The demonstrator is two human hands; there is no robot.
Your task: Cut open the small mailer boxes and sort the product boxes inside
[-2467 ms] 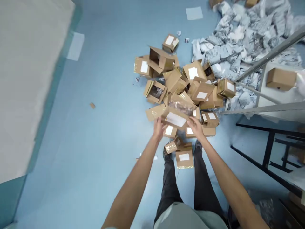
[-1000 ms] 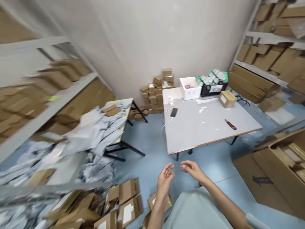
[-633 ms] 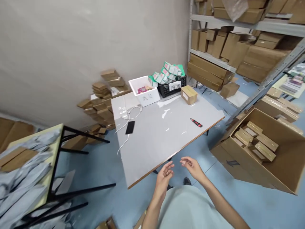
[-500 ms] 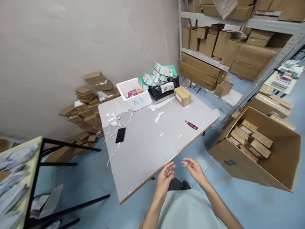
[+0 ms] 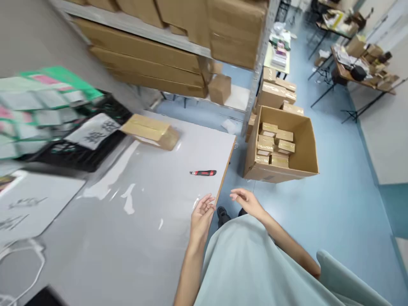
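Where the table's wood-trimmed edge runs on the right, a red-and-black utility knife [image 5: 203, 172] lies flat on the top, just inside that edge, handle pointing right. Nothing is touching it.

Left hand [image 5: 200, 216]: nearest to the knife, over the table's near corner. Palm turned inward, fingers loosely curled, nothing in it. Can't tell if it touches the surface.

Right hand [image 5: 247, 202]: off the table, over the pale blue floor [image 5: 334, 204], close beside the left but not touching it. Fingers slack and spread, also empty.

Light grey glossy table [image 5: 143, 238]: mostly bare around the knife. A flat brown cardboard box with tape seams [image 5: 151, 131] sits at the far side, well apart from the knife. Left of it, a black plastic crate [image 5: 79, 155] has a white label [image 5: 94, 129] on its front, with green-and-white packets [image 5: 41, 95] heaped on top, blurred. A white flat panel with dark writing [image 5: 35, 204] lies nearer, and a white cable [image 5: 22, 259] loops at the bottom left.

Floor: a large open brown carton [image 5: 306, 144] stands right of the table and holds rows of small taped brown boxes [image 5: 276, 146]. A black shoe [image 5: 222, 213] shows between the hands.

Behind: a grey metal shelf rack [image 5: 143, 29] is loaded with big brown cartons.
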